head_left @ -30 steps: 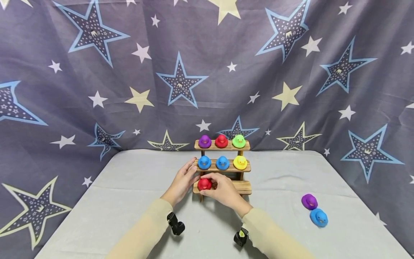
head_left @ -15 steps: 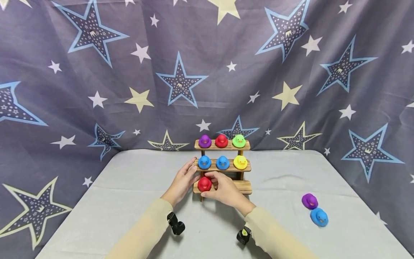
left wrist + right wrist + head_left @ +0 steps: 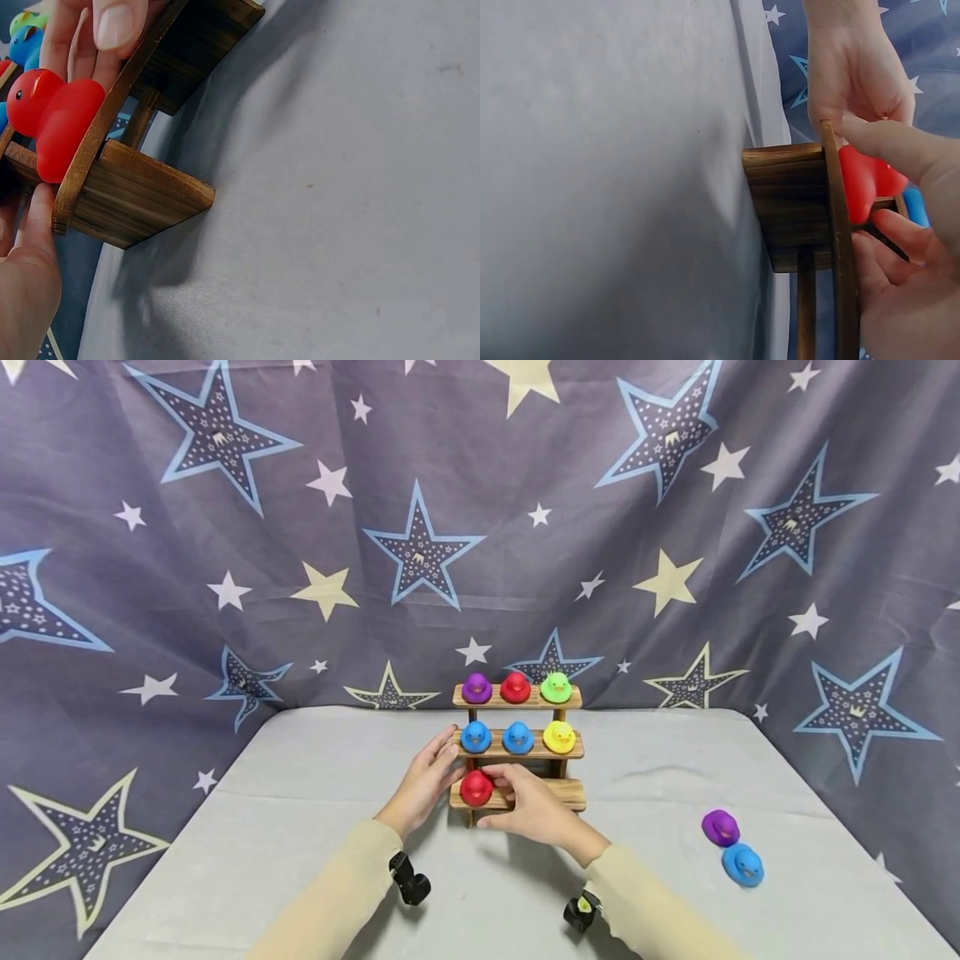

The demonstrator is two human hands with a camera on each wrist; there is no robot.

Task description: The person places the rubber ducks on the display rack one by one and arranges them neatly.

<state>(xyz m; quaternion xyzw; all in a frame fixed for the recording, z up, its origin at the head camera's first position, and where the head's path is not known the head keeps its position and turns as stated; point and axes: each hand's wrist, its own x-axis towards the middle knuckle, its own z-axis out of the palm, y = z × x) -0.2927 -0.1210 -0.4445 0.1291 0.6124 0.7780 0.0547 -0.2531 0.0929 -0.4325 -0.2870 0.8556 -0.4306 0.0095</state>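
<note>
A red rubber duck (image 3: 476, 788) sits at the left end of the bottom shelf of a three-tier wooden stand (image 3: 566, 792). My right hand (image 3: 534, 810) is just right of it, fingers and thumb spread apart and off the duck in the head view. My left hand (image 3: 422, 782) lies along the stand's left side, its fingers extended by the middle and bottom shelves. In the left wrist view the red duck (image 3: 64, 120) rests upright on the shelf, with left fingertips close to the shelf edge. Whether they press the wood is hard to tell.
The middle shelf bears two blue ducks (image 3: 518, 738) and a yellow duck (image 3: 559, 737). On top stand a purple duck (image 3: 477, 688), a red duck (image 3: 515, 687) and a green duck (image 3: 556, 687). Another purple duck (image 3: 721, 828) and blue duck (image 3: 743, 865) lie on the table at right.
My right hand has let go of the red duck, its fingers opening and drawing back to the right. The duck stays on the bottom shelf, and my left hand has not moved noticeably.
</note>
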